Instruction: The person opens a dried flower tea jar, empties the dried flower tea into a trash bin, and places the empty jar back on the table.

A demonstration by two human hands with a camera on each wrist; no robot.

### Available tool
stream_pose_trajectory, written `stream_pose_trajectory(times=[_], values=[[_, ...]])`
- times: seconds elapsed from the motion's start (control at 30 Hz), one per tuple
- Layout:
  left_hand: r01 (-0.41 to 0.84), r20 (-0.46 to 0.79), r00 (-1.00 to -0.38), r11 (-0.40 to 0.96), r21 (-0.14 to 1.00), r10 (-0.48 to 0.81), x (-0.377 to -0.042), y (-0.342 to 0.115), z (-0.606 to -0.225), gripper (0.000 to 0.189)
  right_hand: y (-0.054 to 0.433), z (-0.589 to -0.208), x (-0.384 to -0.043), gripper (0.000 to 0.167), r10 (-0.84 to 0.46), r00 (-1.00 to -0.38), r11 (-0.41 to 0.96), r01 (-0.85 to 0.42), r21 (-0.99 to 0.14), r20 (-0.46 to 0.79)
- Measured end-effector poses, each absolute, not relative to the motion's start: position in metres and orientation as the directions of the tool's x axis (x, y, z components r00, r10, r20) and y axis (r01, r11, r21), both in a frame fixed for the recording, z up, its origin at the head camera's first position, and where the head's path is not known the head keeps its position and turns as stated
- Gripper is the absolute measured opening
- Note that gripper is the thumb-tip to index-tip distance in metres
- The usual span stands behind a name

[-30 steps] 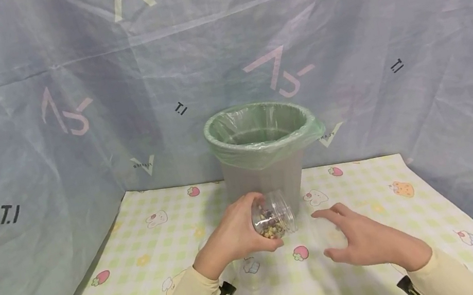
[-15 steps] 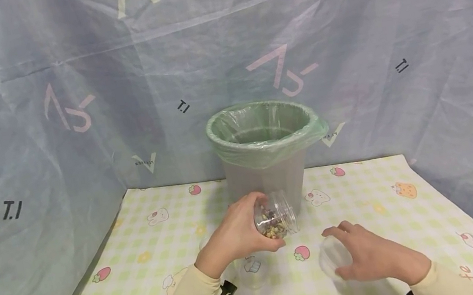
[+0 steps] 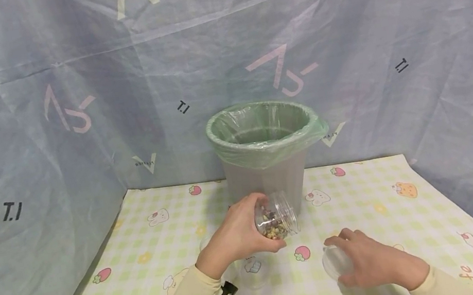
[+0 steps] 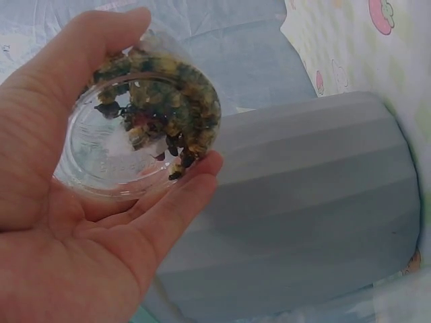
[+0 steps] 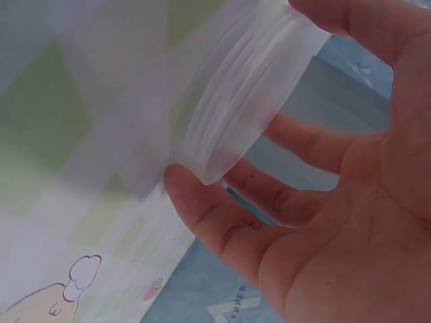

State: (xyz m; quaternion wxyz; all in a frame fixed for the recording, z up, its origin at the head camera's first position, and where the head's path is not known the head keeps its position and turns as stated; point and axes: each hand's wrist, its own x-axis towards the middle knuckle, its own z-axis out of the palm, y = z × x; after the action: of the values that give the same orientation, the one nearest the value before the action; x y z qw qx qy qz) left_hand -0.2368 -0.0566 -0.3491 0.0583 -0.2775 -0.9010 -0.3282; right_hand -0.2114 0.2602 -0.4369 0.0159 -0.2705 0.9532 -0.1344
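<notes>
My left hand (image 3: 238,230) grips a clear plastic jar (image 3: 271,217) tilted on its side, its threaded open mouth facing right. Small dried bits (image 4: 185,101), yellowish and dark, lie along the jar's lower side. In the left wrist view the thumb and fingers wrap around the jar. To the right and nearer, my right hand (image 3: 370,261) holds a translucent round screw lid (image 3: 337,261) by its rim, low over the tablecloth. The right wrist view shows the threaded lid (image 5: 236,101) between the thumb and fingertips.
A grey bin (image 3: 265,179) with a green liner bag (image 3: 265,153) stands right behind the jar. A clear round container (image 3: 254,272) sits beside the left wrist. Patterned cloth (image 3: 165,253) covers the table, and blue-grey fabric (image 3: 159,77) walls it at the back and sides.
My right hand has moved down and nearer with the lid, and its fingers have drawn closer together. The left hand and jar stay almost where they were.
</notes>
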Motion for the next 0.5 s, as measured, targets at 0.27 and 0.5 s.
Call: stream_pose_trajectory(times=[0.27,0.5], values=[[0.534,0.278,-0.841,0.627,0.567,0.465,-0.2366,-0.0571,-0.3497,0.088,0.2596,-0.4381,-0.2108,0.069,-0.527,-0.85,0.817,-0.513,-0.265,0.021],[0.533,0.278,-0.842,0.63,0.566,0.462,-0.2368,-0.057,-0.3487,0.088,0.2594,-0.4364,-0.2113,0.072,-0.528,-0.849,0.82,-0.51,-0.26,0.002]])
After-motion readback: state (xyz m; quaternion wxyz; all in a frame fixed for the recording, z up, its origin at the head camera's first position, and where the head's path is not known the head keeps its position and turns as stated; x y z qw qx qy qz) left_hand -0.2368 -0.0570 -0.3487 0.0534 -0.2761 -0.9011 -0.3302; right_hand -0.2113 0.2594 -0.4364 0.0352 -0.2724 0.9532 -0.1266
